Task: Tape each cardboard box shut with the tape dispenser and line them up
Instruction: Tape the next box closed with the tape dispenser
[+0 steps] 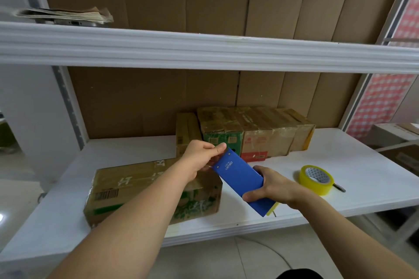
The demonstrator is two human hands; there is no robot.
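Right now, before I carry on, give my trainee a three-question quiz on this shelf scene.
1. True or false: the right hand grips the blue dispenser.
2. What is the left hand doing? A) resting on the front box B) pinching at the dispenser's far end C) lifting the spare roll
3. Fill in: the spare roll lies on the shelf to the ____ of the dispenser.

Key: 1 true; 2 B; 3 right

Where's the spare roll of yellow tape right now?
The tape roll sits on the white shelf, right of the right hand holding the blue dispenser.
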